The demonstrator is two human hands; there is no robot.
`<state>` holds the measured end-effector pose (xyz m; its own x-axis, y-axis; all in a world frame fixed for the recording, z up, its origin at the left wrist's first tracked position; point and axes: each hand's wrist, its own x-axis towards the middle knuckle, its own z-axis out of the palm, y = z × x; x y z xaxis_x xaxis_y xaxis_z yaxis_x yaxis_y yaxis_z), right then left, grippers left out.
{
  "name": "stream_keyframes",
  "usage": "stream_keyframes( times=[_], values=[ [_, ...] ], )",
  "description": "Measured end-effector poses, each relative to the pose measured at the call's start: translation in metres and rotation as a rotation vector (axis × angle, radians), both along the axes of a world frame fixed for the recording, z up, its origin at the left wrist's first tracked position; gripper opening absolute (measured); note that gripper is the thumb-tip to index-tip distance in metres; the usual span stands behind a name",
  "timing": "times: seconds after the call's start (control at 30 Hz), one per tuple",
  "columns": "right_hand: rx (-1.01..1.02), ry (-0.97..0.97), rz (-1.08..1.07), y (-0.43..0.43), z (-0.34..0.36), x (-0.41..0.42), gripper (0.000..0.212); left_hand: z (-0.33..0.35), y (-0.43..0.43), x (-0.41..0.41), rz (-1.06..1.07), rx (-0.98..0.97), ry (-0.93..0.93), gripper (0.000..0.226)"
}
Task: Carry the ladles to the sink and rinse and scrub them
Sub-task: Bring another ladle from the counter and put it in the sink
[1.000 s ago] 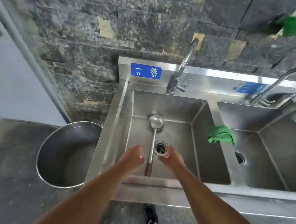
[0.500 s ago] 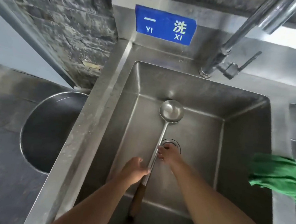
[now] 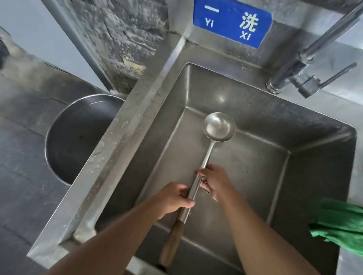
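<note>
View looking down into a steel sink [image 3: 121,133]. A long metal ladle [image 3: 209,153] lies lengthwise inside the basin, its round bowl facing up near the back wall and its brown wooden handle pointing toward the near edge. Both of the person's bare hands hold its shaft. The left grip [image 3: 172,198] is wrapped around the metal just above the wooden part. The right grip [image 3: 214,182] has its fingers curled around the shaft a little farther up. A tap [image 3: 304,59] stands at the back right, beside a blue sign [image 3: 231,19]. A green cloth [image 3: 345,226] hangs over the sink's right edge. A large metal pot [image 3: 76,137] sits on the floor, left of the sink.
</note>
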<state>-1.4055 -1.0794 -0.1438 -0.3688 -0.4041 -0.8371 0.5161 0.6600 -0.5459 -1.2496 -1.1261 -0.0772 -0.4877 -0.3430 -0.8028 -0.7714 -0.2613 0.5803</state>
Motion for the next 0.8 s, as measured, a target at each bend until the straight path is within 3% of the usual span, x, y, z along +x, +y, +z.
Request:
stream_keyframes(
  times=[0.17,0.4,0.6,0.7,0.8],
  values=[
    [-0.159,0.011,-0.002,-0.003,0.079,0.023,0.009,0.075,0.003,0.028,0.053,0.033,0.078,0.021],
    [-0.362,0.079,0.193,0.01,0.198,0.116,0.008,0.169,0.036,0.126,0.141,-0.193,0.098,0.003],
    [-0.501,0.061,0.502,0.035,0.257,0.296,0.011,0.218,0.106,0.289,0.549,-0.256,0.154,0.017],
    [-0.534,0.105,0.704,0.063,0.271,0.41,0.014,0.234,0.161,0.387,0.692,-0.365,0.151,0.008],
    [-0.562,0.118,0.931,0.093,0.278,0.517,0.01,0.242,0.211,0.478,0.866,-0.381,0.124,0.015]
  ],
)
